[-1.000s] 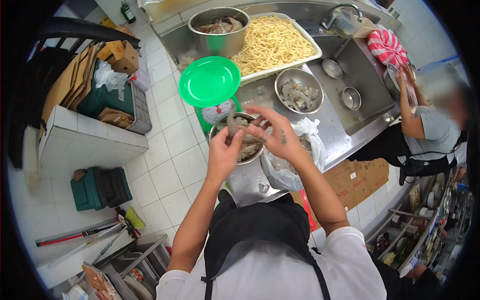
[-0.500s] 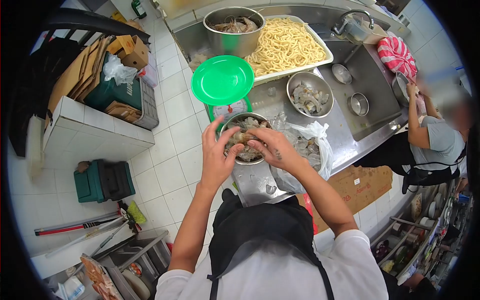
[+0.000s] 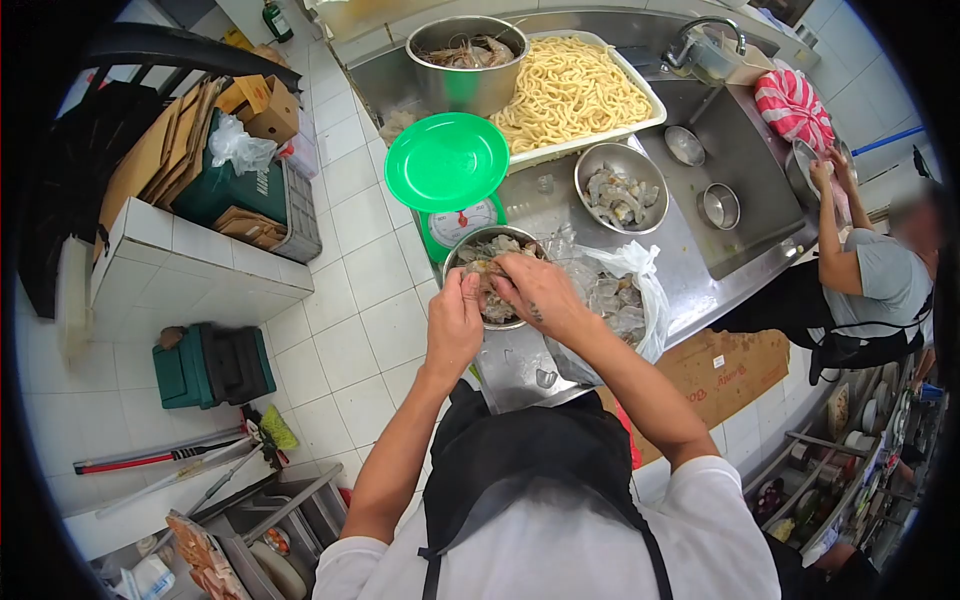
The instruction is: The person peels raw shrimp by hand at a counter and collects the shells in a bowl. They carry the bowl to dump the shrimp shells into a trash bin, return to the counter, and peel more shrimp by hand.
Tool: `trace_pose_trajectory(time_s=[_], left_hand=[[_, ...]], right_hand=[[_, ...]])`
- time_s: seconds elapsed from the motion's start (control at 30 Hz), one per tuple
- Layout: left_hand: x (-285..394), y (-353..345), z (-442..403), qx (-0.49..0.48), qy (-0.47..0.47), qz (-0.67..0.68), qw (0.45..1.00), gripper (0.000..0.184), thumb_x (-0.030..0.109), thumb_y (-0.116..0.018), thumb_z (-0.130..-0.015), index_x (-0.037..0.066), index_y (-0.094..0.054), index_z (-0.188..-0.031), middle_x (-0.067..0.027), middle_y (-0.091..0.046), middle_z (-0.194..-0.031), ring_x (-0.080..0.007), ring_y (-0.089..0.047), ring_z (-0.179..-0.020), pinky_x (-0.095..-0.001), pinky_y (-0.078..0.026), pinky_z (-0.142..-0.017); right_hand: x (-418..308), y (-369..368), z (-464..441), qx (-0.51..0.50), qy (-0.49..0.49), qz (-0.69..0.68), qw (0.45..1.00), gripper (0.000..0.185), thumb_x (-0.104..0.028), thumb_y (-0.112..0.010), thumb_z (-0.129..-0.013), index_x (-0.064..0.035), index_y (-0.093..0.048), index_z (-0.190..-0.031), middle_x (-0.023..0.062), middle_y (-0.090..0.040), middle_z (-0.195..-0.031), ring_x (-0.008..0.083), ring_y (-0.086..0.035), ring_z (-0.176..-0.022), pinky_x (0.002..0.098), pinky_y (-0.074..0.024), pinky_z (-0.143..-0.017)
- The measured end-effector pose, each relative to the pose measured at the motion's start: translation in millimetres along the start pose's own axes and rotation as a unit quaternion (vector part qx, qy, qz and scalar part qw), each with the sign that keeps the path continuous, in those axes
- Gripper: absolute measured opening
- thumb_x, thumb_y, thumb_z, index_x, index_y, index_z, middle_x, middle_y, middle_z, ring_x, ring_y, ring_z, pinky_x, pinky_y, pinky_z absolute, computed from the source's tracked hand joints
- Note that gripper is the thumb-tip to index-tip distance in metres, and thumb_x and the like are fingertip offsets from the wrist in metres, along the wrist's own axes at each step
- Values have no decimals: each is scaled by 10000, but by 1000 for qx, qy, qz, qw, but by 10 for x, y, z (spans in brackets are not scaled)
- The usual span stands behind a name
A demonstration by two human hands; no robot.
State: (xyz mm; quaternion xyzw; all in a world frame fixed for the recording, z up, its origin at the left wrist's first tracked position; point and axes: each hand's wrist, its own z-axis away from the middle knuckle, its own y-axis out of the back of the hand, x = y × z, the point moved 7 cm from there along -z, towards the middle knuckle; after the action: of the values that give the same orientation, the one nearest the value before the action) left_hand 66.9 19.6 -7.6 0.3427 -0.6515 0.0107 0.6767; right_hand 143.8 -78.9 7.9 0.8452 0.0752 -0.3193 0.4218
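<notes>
The left hand (image 3: pixel 458 312) is narrowed in a pinch, thumb raised, on a greyish shrimp (image 3: pixel 484 268); the right hand (image 3: pixel 542 296) curls its fingers in close on the same shrimp from the other side, its fingertips partly hidden. The shrimp is held over a round steel bowl (image 3: pixel 500 325) of more shrimp, and both hands cover much of that bowl. The right forearm (image 3: pixel 632 372) crosses in front of a plastic bag (image 3: pixel 640 262) with what looks like ice in it, blocking the bag's lower part.

Just beyond the bowl stands a dial scale (image 3: pixel 463 220), its green plate (image 3: pixel 446 162) overhanging the dial's upper edge. Past the bag, a wider steel bowl (image 3: pixel 625 156) holds pale shrimp. Behind it, a white tray (image 3: pixel 655 103) is heaped with thick noodles (image 3: pixel 575 95), and touching or just beside it is a deep steel pot (image 3: pixel 465 92) of shrimp.

To the right, the sink (image 3: pixel 745 150) contains two small steel bowls, with a faucet (image 3: pixel 712 28) at its back corner and a red-and-white striped bundle (image 3: pixel 793 105) near its far edge. A co-worker (image 3: pixel 880 275) in a grey shirt works beside it. Cardboard (image 3: pixel 715 372) lies on the floor below the counter.
</notes>
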Motion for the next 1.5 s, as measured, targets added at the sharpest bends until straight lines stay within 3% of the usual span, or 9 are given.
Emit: trace_pose_trajectory(time_s=[0.23, 0.33, 0.4, 0.57, 0.67, 0.77, 1.07, 1.43, 1.5], left_hand=[[-163, -200, 39, 2, 53, 185, 981, 330, 262, -369, -1006, -7, -509, -874, -74, -533, -617, -168, -520, -551, -316, -422, -531], [-83, -149, 72, 17, 49, 88, 995, 324, 262, -371, -1003, -5, -502, -873, -106, -550, -639, -198, -546, -564, -324, -420, -531], [-55, -115, 71, 8, 27, 43, 999, 318, 258, -374, -1000, -6, -495, -872, -122, -553, -640, -224, -553, -564, -334, -417, -531], [-77, -20, 74, 8, -140, -111, 984, 346, 280, -363, -1004, -19, -494, -890, -75, -501, -597, -159, -476, -542, -309, -389, -524], [-46, 36, 48, -50, -47, 9, 998, 340, 279, -365, -1003, -14, -494, -888, -64, -499, -602, -147, -465, -547, -304, -382, -524], [-72, 19, 45, -71, -5, 35, 997, 314, 264, -396, -989, -19, -474, -877, -130, -517, -592, -268, -527, -536, -365, -400, -525], [-164, -50, 35, -112, 37, 109, 987, 361, 309, -371, -1004, 0, -479, -852, -48, -465, -601, -157, -451, -560, -303, -388, -556], [-218, -211, 139, -237, 252, 517, 783, 360, 340, -350, -1009, 77, -474, -795, 55, -323, -596, -81, -312, -566, -243, -340, -582], [-241, -151, 147, -252, 249, 503, 789, 369, 345, -348, -1009, 72, -482, -799, 58, -325, -592, -82, -318, -565, -242, -346, -590]], right_hand=[[39, -69, 56, 34, -84, -13, 996, 136, -133, -555, -875, -20, -507, -935, 185, -582, -784, 381, -576, -699, 448, -444, -590], [91, -103, 62, 67, -132, -114, 982, 132, -127, -538, -882, 4, -516, -882, 203, -581, -771, 403, -565, -684, 449, -435, -579], [166, -149, 81, 91, -167, -160, 969, 132, -117, -519, -910, 10, -538, -940, 148, -531, -640, 217, -512, -554, 332, -405, -527], [387, -308, 111, -2, -228, -257, 939, 175, -158, -506, -932, 9, -557, -923, 55, -541, -685, 111, -475, -620, 277, -396, -564], [317, -275, 105, -46, -200, -315, 926, 201, -167, -510, -926, 20, -560, -870, 67, -556, -705, 132, -505, -655, 294, -412, -601], [195, -139, 55, -67, -190, -340, 919, 217, -166, -526, -913, 34, -562, -838, 90, -568, -702, 157, -530, -663, 312, -426, -624], [220, -88, 61, -36, -206, -322, 923, 187, -129, -604, -798, 49, -629, -849, 115, -624, -700, 147, -557, -638, 292, -457, -622], [272, 75, -112, -19, -137, -206, 969, 273, -98, -658, -689, 3, -677, -941, 177, -667, -784, 218, -643, -662, 299, -498, -626], [321, 125, -170, 20, -100, -199, 975, 258, -71, -621, -717, 14, -669, -955, 132, -652, -717, 114, -612, -635, 269, -495, -589]])
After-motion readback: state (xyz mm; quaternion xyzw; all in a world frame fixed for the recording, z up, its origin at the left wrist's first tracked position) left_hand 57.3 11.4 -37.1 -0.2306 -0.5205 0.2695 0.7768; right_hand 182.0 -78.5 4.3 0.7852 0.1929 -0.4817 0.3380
